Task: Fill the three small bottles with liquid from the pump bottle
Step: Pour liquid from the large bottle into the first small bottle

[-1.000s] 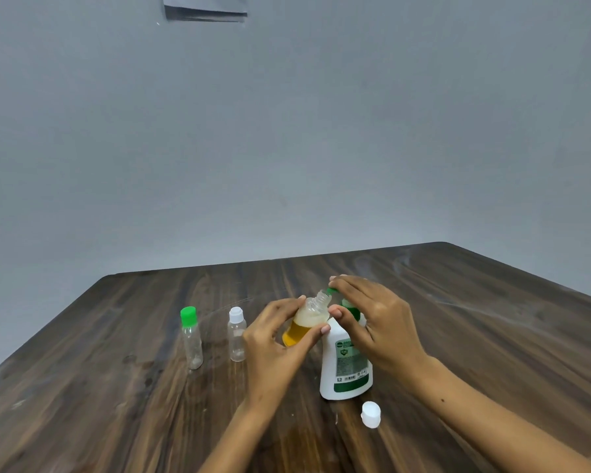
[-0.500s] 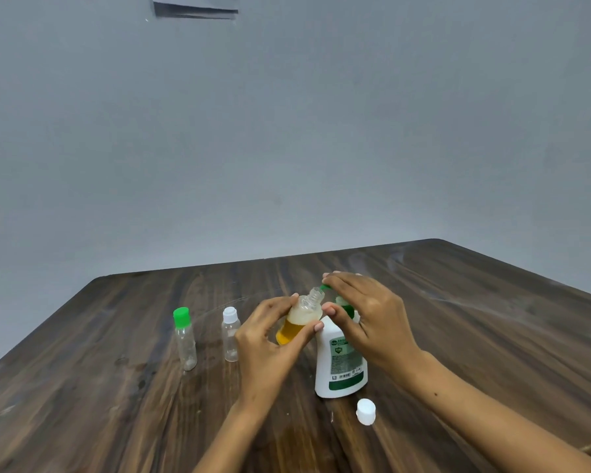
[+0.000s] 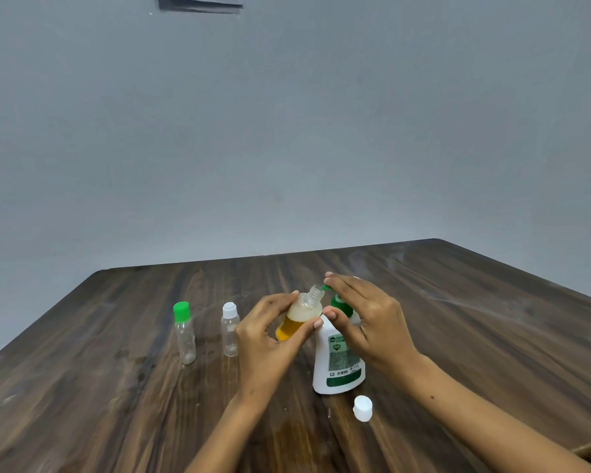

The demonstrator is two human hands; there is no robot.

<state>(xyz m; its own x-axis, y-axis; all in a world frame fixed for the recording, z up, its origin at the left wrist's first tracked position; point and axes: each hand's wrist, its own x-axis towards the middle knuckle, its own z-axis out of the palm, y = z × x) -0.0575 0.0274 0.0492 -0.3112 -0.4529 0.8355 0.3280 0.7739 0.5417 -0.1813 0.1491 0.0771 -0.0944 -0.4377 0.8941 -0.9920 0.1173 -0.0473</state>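
Loose white cap point(image 3: 362, 408) lying nearest on table point(image 3: 492, 336), just beside pump bottle point(image 3: 338, 367). Left hand point(image 3: 267, 339) gripping tilted, part-filled small bottle point(image 3: 299, 317), open neck sitting at green nozzle point(image 3: 326, 287). Right hand point(image 3: 369, 315) resting flat-fingered on pump head. Advice: keeping neck under spout, pressing slowly, stopping short of brim. Farther left, white-capped bottle point(image 3: 230, 331) and green-capped bottle point(image 3: 184, 332) standing empty.
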